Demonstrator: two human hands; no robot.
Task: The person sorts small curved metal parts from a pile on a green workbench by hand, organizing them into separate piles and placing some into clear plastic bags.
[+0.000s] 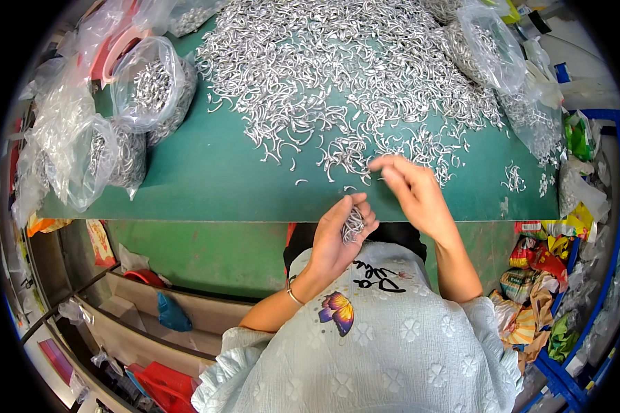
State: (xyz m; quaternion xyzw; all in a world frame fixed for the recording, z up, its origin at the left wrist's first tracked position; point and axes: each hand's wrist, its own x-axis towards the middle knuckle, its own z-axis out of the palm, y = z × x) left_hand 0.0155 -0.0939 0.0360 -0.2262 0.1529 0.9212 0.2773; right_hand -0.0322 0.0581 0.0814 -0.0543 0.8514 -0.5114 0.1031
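Observation:
Loose curved silvery metal pieces (351, 155) lie in a small heap near the front of the green table (207, 189). My left hand (334, 237) is cupped at the table's front edge, with its fingers curled round a bunch of curved metal pieces (353, 226). Just right of that heap, my right hand (417, 196) is held over the table, its index finger and thumb pointing left toward the pieces. No piece shows between its fingers. The other fingers of that hand are partly hidden.
A broad spread of the same pieces (337, 55) covers the table's far part. Clear plastic bags of pieces stand at the left (155, 89) and right (530, 113). Drawers (138, 310) sit below left. Colourful packets (537, 268) fill a blue-framed rack (565, 378) at right.

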